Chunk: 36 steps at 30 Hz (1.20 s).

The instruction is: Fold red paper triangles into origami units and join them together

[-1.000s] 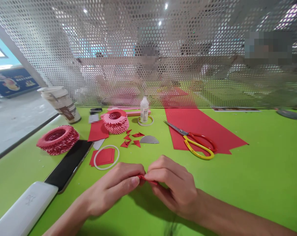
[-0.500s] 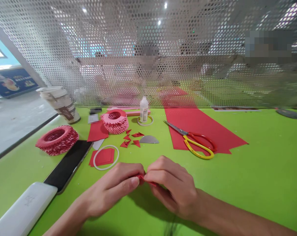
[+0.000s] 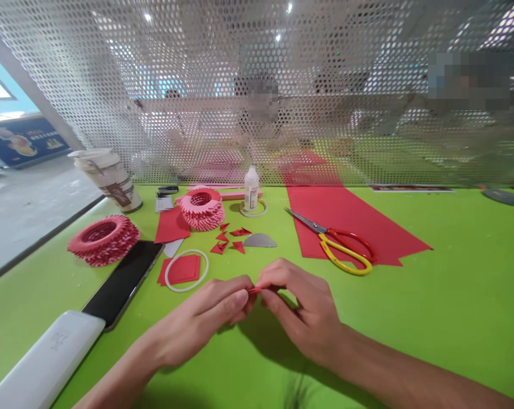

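Before me I count two ruffled paper rings, a darker one (image 3: pixel 103 241) at the left and a pinker one (image 3: pixel 203 211) left of the upper centre; five small folded red pieces (image 3: pixel 238 247) near the middle of the frame; one grey half-disc (image 3: pixel 260 241) beside them; one white bottle (image 3: pixel 251 190) above; one pair of scissors (image 3: pixel 346 253) right of centre, over red paper (image 3: pixel 359 221); and one white hoop (image 3: pixel 167 278) over red squares (image 3: pixel 184 269), whose number I can't tell. One phone (image 3: pixel 124 281) lies at the left. I hold one small folded red paper (image 3: pixel 254 290) just below the frame's centre: my left hand (image 3: pixel 205 315) clamps its left end between thumb and fingers, and my right hand (image 3: pixel 310 309) pinches the other end, fingertips together on it. Most of the piece is hidden by my fingers.
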Available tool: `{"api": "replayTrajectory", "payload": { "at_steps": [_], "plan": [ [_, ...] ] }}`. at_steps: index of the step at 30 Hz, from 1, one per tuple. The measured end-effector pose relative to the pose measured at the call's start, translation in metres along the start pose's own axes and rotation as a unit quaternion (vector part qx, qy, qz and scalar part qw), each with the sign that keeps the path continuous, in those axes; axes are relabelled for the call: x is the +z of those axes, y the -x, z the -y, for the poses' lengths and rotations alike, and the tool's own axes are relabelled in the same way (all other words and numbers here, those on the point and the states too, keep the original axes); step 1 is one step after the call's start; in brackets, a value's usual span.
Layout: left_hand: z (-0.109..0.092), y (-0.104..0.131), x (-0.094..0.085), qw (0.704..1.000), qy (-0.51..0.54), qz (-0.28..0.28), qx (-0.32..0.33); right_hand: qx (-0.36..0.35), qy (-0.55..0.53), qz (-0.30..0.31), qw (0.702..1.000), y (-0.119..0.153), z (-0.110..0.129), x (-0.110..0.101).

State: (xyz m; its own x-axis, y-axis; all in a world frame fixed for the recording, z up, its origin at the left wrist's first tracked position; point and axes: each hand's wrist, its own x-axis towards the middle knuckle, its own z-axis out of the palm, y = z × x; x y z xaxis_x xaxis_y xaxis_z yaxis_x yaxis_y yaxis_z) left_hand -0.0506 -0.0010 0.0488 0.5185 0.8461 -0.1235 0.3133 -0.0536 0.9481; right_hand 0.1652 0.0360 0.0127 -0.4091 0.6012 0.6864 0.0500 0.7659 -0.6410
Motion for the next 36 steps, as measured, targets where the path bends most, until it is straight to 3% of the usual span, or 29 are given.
{"api": "replayTrajectory", "payload": {
  "at_steps": [11, 24, 27, 30, 32, 36],
  "plan": [
    [0.008, -0.005, 0.004, 0.983, 0.168, 0.040, -0.057, 0.062, -0.020, 0.054, 0.996, -0.002, 0.001, 0.001],
    [0.015, -0.010, 0.001, 0.937, 0.316, 0.086, -0.118, 0.179, -0.059, 0.122, 0.975, -0.007, -0.009, -0.001],
    [0.017, -0.013, 0.002, 0.923, 0.358, 0.071, -0.118, 0.186, -0.078, 0.116, 0.972, -0.012, -0.017, -0.001],
    [0.022, -0.019, 0.003, 0.906, 0.415, 0.041, -0.071, 0.179, 0.017, 0.049, 0.982, -0.028, -0.034, 0.003],
    [0.027, -0.025, 0.003, 0.901, 0.428, 0.015, -0.067, 0.156, 0.169, 0.069, 0.971, -0.043, -0.046, 0.009],
    [0.033, -0.034, 0.002, 0.903, 0.427, -0.029, -0.044, 0.115, 0.239, 0.102, 0.959, -0.064, -0.060, 0.027]
  ]
}}
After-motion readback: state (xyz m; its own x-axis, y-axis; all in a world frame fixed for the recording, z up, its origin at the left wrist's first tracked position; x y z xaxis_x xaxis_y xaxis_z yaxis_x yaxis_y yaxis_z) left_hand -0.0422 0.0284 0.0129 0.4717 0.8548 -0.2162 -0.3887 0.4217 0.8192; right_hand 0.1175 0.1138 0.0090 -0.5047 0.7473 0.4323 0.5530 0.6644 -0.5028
